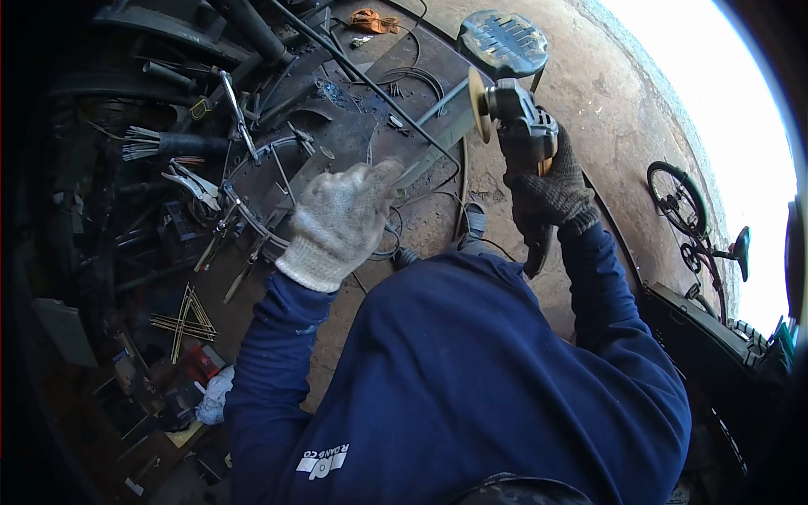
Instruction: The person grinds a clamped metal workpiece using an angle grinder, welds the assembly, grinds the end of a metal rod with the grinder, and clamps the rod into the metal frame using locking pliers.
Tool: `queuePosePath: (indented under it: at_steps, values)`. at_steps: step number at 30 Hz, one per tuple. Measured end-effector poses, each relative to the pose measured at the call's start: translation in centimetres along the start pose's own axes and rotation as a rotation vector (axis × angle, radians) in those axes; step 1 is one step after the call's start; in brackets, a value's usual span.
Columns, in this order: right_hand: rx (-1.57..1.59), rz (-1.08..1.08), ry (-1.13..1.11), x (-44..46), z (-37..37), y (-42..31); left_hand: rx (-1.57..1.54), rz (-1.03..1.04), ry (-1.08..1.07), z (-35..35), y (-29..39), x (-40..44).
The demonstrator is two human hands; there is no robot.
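Observation:
My left hand (341,219), in a pale knitted glove, is over the near edge of the metal worktable (337,151). Its fingers are pressed together beside the end of a grey flat bar (442,143); what lies between them is hidden. A darker glove covers my right hand (547,181), which is wrapped round the body of an angle grinder (526,122). The grinder's tan disc (480,105) stands on edge, facing the table side, close to the bar's far end. Whether the disc spins cannot be told.
A round-topped stool (503,42) stands beyond the grinder. Locking pliers (198,185), a curved metal frame (244,206) and thin rods (139,145) crowd the left. Black cable (421,76) coils on the table. A bicycle (694,227) stands far right.

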State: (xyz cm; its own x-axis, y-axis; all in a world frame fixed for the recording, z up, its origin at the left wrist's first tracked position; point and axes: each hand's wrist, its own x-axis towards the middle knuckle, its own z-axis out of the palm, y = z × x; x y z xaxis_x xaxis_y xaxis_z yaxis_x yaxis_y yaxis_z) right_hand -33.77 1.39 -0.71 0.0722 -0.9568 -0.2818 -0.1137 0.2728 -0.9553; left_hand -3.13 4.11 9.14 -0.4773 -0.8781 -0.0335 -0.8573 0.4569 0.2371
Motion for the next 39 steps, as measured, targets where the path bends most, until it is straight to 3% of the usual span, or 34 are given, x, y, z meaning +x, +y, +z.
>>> queuePosePath:
  at_steps: [1, 3, 6, 11, 12, 14, 17, 20, 23, 25, 28, 30, 33, 37, 39]
  values:
    - [0.153, -0.099, -0.008, 1.3, -0.6, 1.5, -0.145, -0.031, 0.051, 1.2, 0.9, 0.1]
    - [0.168, -0.193, 0.044, 3.7, -2.1, 3.3, -0.292, -0.036, 0.016, 3.3, 2.0, 0.8]
    - [0.410, -0.110, -0.045, 4.9, -2.6, 0.4, -0.389, -0.092, -0.238, 6.8, 2.8, 3.4]
    - [0.706, -0.132, -0.060, 6.4, -1.5, 0.5, -0.698, -0.166, -0.369, 13.0, 2.7, 5.8]
    - [0.788, -0.113, -0.077, 6.6, -1.2, 0.9, -1.103, -0.289, -0.449, 15.4, 2.1, 5.9]
    - [0.865, -0.088, -0.100, 6.8, -0.4, 1.3, -1.517, -0.418, -0.515, 17.2, 1.8, 5.9]
    - [0.932, -0.003, -0.045, 6.2, 0.6, 2.1, -1.459, -0.324, -0.576, 18.3, 1.7, 5.8]
    - [1.005, -0.028, -0.108, 6.6, 1.5, 4.0, -1.597, -0.349, -0.682, 19.4, 0.0, 4.7]
    - [1.085, -0.010, -0.129, 6.6, 2.7, 5.0, -1.514, -0.359, -0.762, 17.1, 0.0, 4.9]
    - [1.095, -0.021, -0.178, 6.5, 3.0, 6.1, -1.564, -0.368, -0.791, 21.1, -1.3, 4.5]
    - [1.073, -0.034, -0.111, 5.9, 4.1, 6.6, -1.543, -0.384, -0.744, 21.0, -1.6, 3.3]
    - [1.094, -0.029, -0.133, 5.9, 4.9, 7.4, -1.335, -0.173, -0.734, 20.4, -1.8, 2.3]
    - [1.108, 0.023, -0.183, 5.5, 6.0, 9.9, -1.097, -0.301, -0.747, 16.7, -0.4, 1.5]
    - [1.105, 0.215, -0.226, 4.2, 8.3, 14.5, -0.729, -0.369, -0.695, 21.3, -0.9, -2.7]
    - [1.071, 0.285, -0.162, 3.6, 9.7, 18.7, -0.771, -0.403, -0.677, 20.2, -0.8, -4.4]
